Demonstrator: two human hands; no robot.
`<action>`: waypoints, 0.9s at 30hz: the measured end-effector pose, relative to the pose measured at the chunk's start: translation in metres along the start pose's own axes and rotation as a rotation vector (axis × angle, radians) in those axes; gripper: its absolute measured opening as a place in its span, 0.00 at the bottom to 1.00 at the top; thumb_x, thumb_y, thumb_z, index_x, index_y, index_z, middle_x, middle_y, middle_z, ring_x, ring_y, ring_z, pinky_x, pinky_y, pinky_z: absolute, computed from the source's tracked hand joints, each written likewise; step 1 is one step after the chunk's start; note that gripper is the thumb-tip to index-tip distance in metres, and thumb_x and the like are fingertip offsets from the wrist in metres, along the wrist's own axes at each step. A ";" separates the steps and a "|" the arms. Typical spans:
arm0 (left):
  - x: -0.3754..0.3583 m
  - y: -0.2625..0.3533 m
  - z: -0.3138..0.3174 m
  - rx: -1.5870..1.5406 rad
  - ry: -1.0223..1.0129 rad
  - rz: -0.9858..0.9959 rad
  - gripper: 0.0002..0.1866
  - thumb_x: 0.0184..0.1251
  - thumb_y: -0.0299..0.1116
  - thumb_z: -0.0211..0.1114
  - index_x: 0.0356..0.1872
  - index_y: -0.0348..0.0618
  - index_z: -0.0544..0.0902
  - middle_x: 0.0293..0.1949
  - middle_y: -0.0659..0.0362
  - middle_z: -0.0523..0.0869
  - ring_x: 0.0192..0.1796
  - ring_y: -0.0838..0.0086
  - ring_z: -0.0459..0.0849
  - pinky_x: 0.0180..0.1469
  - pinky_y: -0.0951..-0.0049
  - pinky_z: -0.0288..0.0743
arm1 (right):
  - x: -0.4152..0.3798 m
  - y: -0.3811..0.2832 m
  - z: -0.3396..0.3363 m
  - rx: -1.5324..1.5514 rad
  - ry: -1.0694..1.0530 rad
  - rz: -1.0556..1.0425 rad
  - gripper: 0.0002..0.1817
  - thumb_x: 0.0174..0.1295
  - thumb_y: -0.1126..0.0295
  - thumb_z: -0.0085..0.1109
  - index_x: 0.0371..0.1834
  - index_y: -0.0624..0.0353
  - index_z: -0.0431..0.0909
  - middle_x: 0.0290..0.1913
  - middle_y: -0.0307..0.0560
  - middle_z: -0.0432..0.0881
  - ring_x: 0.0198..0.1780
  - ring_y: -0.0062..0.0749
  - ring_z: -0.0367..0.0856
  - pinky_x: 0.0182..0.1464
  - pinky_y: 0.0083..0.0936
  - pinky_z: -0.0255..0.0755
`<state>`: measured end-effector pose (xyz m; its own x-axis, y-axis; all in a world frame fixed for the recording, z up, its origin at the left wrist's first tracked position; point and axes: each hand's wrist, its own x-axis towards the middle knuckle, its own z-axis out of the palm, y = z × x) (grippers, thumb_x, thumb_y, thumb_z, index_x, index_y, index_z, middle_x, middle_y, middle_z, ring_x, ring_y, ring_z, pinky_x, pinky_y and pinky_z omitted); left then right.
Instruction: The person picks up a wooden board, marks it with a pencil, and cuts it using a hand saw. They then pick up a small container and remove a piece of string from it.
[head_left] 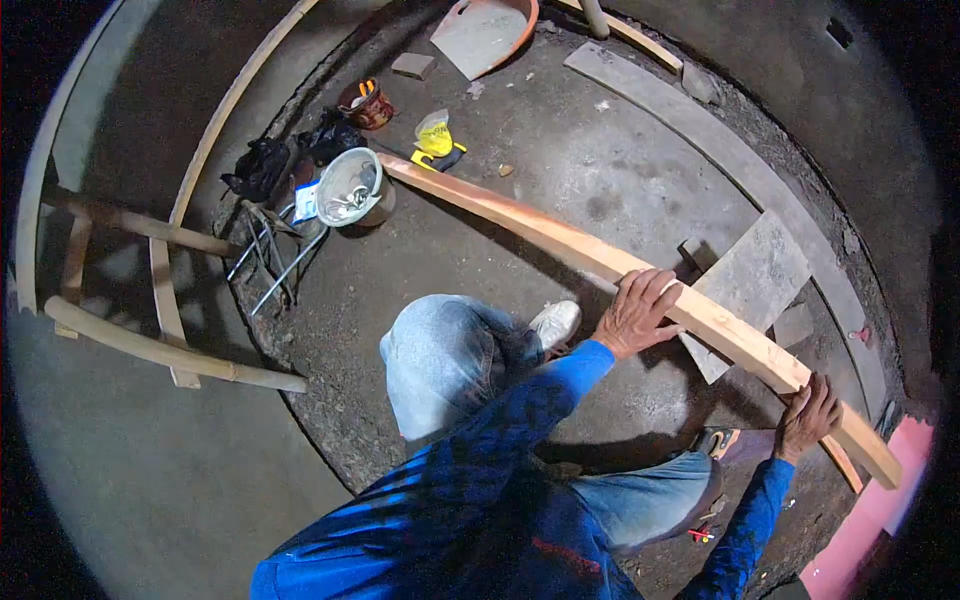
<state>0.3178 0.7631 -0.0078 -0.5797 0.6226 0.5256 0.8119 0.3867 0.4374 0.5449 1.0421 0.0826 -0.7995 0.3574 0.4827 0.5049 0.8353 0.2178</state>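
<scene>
A long squared wooden beam [540,234] runs slantwise across the space in front of me, from beside the bucket at the upper left to the lower right. My left hand [638,315] is closed over the beam near its middle, fingers curled across the top face. Nearer the right end, my right hand [808,418] grips the same beam, its thumb side hidden. Beneath the beam, between the hands, lies a flat grey board [752,268]. Another thin strip of wood [842,464] shows under the right end.
At the upper left stands a whitish bucket [348,188] with metal items inside, near black plastic bags [262,168] and a brown pot [366,106]. A yellow-and-black tool [438,156] lies nearby. Bamboo ladder-like framing [170,355] is at left; a curved plank [690,125] lies along the wall.
</scene>
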 end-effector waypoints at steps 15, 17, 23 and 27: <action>0.039 -0.030 -0.014 -0.121 -0.126 0.122 0.36 0.54 0.54 0.68 0.57 0.38 0.72 0.52 0.50 0.76 0.57 0.57 0.72 0.63 0.57 0.62 | 0.037 0.001 0.007 -0.040 -0.191 0.055 0.17 0.71 0.59 0.43 0.43 0.59 0.80 0.44 0.47 0.81 0.48 0.42 0.75 0.54 0.37 0.63; 0.045 -0.036 -0.018 -0.126 -0.172 0.147 0.36 0.54 0.55 0.68 0.58 0.39 0.72 0.52 0.50 0.76 0.57 0.57 0.72 0.63 0.56 0.62 | 0.042 0.000 0.010 -0.019 -0.171 0.066 0.19 0.70 0.60 0.42 0.41 0.61 0.81 0.43 0.47 0.83 0.46 0.42 0.76 0.53 0.36 0.65; 0.056 -0.079 -0.040 -0.066 -0.455 0.085 0.38 0.51 0.57 0.69 0.58 0.42 0.74 0.51 0.49 0.78 0.57 0.54 0.74 0.61 0.56 0.64 | 0.044 0.001 0.010 -0.041 -0.276 0.088 0.20 0.70 0.59 0.41 0.41 0.61 0.82 0.43 0.50 0.83 0.46 0.45 0.76 0.52 0.39 0.66; 0.049 -0.125 -0.053 0.118 -0.451 0.034 0.37 0.49 0.54 0.71 0.57 0.42 0.74 0.51 0.49 0.78 0.56 0.54 0.74 0.61 0.56 0.64 | 0.055 -0.010 -0.006 -0.072 -0.381 0.130 0.21 0.70 0.58 0.41 0.41 0.61 0.82 0.44 0.52 0.83 0.47 0.47 0.77 0.52 0.41 0.67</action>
<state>0.1845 0.7096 0.0020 -0.4862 0.8596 0.1571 0.8471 0.4195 0.3262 0.4979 1.0508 0.1117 -0.7841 0.5985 0.1641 0.6202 0.7465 0.2409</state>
